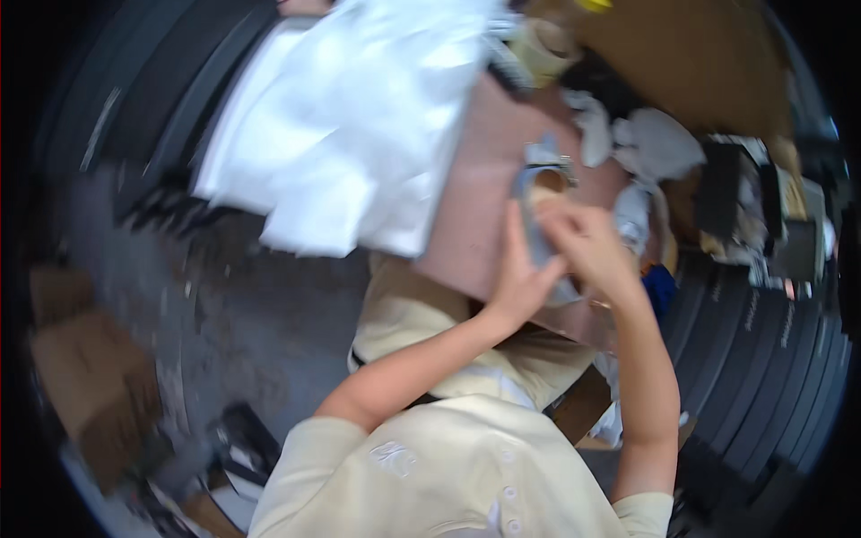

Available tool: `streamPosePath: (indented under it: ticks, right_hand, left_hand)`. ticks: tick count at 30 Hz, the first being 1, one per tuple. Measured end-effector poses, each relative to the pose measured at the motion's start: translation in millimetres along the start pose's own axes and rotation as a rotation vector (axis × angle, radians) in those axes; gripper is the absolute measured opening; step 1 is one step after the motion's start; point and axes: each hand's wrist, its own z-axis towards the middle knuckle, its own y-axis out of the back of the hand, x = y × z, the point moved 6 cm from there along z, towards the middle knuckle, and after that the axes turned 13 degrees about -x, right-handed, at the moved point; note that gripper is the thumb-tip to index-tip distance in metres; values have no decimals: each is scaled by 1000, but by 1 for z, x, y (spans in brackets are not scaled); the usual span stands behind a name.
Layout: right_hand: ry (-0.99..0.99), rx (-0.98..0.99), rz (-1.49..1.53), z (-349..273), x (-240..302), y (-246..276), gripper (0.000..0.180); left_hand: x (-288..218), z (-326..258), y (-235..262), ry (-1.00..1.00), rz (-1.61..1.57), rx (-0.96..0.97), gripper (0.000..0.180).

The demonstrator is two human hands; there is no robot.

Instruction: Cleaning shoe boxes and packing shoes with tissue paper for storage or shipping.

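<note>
The picture is motion-blurred. A grey shoe-like item (541, 184) with a tan opening lies on a pinkish-brown board (475, 206) resting over my lap. My left hand (516, 282) grips the item's near end from the left side. Pressed against it from the right, my right hand (589, 249) curls its fingers over the item's middle. Both hands touch each other, and they hide the item's lower part.
White sheets (350, 125) are piled on the board's left half. A tape roll (545, 47) and crumpled white rags (655, 143) lie beyond it. Cardboard boxes (90, 377) stand on the floor at left, and dark stacked strips (762, 359) at right.
</note>
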Motion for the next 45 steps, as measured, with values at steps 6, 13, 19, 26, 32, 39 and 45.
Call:
streamPosePath:
  ticks: [6, 13, 19, 26, 32, 39, 45]
  right_hand:
    - [485, -257, -861, 36, -17, 16, 25]
    - [376, -249, -1164, 62, -35, -7, 29]
    - [237, -329, -1111, 69, -52, -12, 32]
    - [325, -264, -959, 64, -31, -15, 25]
    - [184, -230, -862, 45, -25, -10, 32]
    - [338, -232, -174, -62, -16, 82, 40]
    - [227, -543, -424, -75, -110, 137, 34]
  left_hand:
    - [-18, -16, -22, 132, 115, 137, 117]
    - [-14, -28, -28, 174, 30, 54, 113]
    - [-14, -38, -21, 87, 12, -11, 108]
    - [-13, -34, -19, 45, -41, -7, 102]
    - [-21, -16, 3, -33, 73, 96, 95]
    - [-67, -18, 54, -558, 482, -123, 78]
    - [-69, -105, -39, -546, 121, 457, 73]
